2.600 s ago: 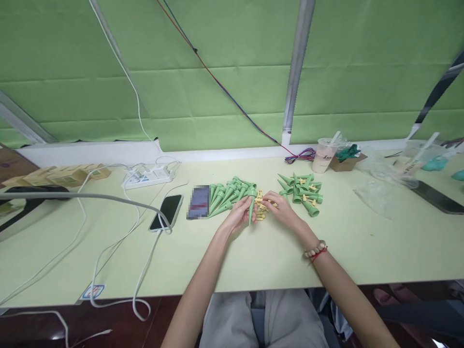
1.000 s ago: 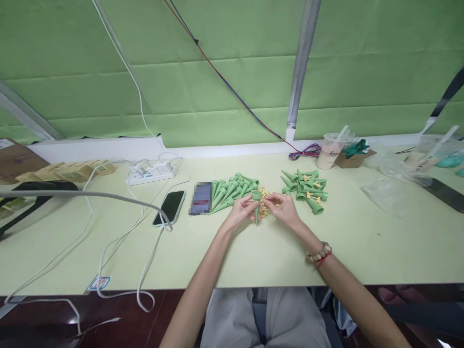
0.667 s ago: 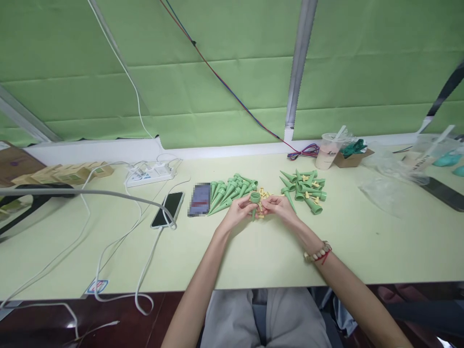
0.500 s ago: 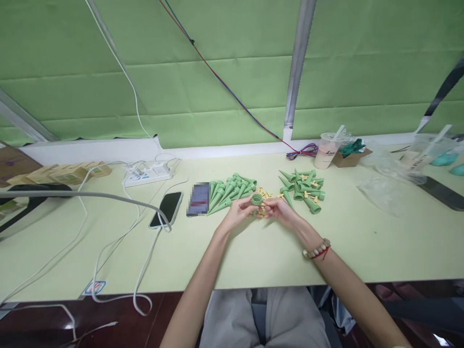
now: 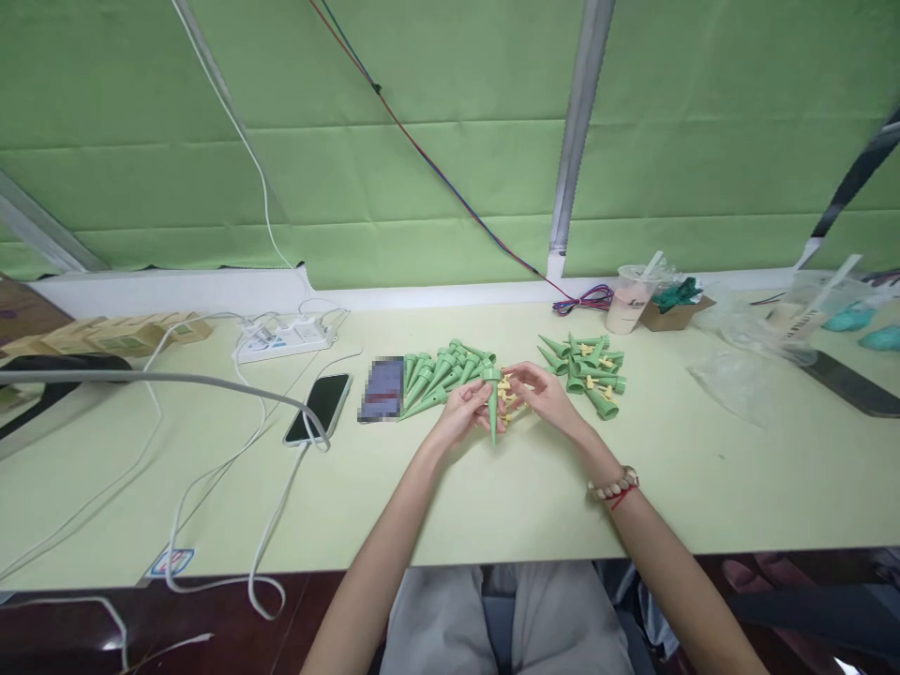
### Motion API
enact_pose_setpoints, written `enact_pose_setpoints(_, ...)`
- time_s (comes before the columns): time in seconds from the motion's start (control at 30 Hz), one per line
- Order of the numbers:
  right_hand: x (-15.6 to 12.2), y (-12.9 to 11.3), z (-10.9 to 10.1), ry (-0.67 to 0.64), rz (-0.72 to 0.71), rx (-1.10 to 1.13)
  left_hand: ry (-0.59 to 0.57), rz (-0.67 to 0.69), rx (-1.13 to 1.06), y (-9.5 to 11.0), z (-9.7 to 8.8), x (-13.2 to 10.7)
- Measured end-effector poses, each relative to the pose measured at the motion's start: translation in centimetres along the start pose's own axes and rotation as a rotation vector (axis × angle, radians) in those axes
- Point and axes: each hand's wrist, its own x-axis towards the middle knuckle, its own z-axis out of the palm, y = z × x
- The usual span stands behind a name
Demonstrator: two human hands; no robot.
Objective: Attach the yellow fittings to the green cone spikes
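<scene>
My left hand grips a green plastic cone spike held upright, wide end up, point toward the table. My right hand is closed in a pinch beside the spike's top, on a small yellow part. More small yellow parts lie under the hands. To the left is a pile of bare green spikes. On the right lies a pile of green spikes with yellow parts fitted.
A phone on a white cable and a blurred card lie left of the spikes. A power strip sits further back. A drink cup, a cardboard box and plastic bags stand at the right.
The spike in my left hand has been turned from tilted, open end toward me, back to upright. My right hand has come up beside its top with a yellow part.
</scene>
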Motion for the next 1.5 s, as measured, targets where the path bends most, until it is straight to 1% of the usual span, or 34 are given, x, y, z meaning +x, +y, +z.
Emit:
enact_pose_setpoints(0.1,0.0,0.0,-0.3,-0.024,-0.061,-0.094,-0.017,-0.013,-0.014,0.1,-0.3,-0.1)
enact_pose_setpoints(0.23,0.0,-0.1,-0.5,-0.039,-0.113,-0.182,-0.063,-0.034,0.040,0.1,-0.6,-0.2)
enact_pose_setpoints(0.4,-0.2,0.0,-0.4,-0.070,-0.120,-0.225,-0.042,-0.028,0.110,0.2,-0.4,-0.3)
enact_pose_setpoints(0.53,-0.2,0.2,-0.4,-0.138,-0.049,-0.166,-0.005,0.001,0.159,0.2,0.0,-0.3)
enact_pose_setpoints(0.73,-0.2,0.3,0.0,-0.204,0.090,0.034,0.106,0.063,0.266,0.0,0.0,-0.1)
enact_pose_setpoints(0.87,-0.1,0.3,0.5,-0.202,0.127,0.113,0.105,0.070,0.249,-0.3,0.0,0.1)
enact_pose_setpoints(0.9,0.0,0.4,0.6,-0.192,0.131,0.119,0.116,0.072,0.228,-0.4,0.1,0.2)
enact_pose_setpoints(0.97,0.1,0.6,0.6,-0.162,0.133,0.100,0.182,0.082,0.179,-0.5,0.3,0.3)
enact_pose_setpoints(1.03,0.3,0.9,0.3,-0.119,0.131,0.030,0.267,0.104,0.136,-0.5,0.3,0.5)
enact_pose_setpoints(1.1,0.3,1.4,-0.1,-0.050,0.111,-0.105,0.345,0.140,0.104,-0.2,0.1,0.5)
enact_pose_setpoints(1.23,0.0,2.5,-1.0,0.148,0.052,-0.594,0.487,0.202,0.013,0.5,-1.0,0.4)
enact_pose_setpoints(1.27,0.0,2.6,-1.1,0.174,0.047,-0.698,0.503,0.206,-0.017,0.6,-1.2,0.3)
enact_pose_setpoints(1.33,-0.2,2.8,-1.1,0.174,0.039,-0.803,0.504,0.198,-0.069,0.7,-1.4,0.2)
enact_pose_setpoints(1.43,-0.4,2.6,-1.0,0.123,0.019,-0.836,0.467,0.154,-0.094,0.7,-1.1,0.0)
enact_pose_setpoints(1.5,-0.5,2.4,-0.9,0.095,0.052,-0.867,0.429,0.127,-0.088,0.5,-0.7,-0.1)
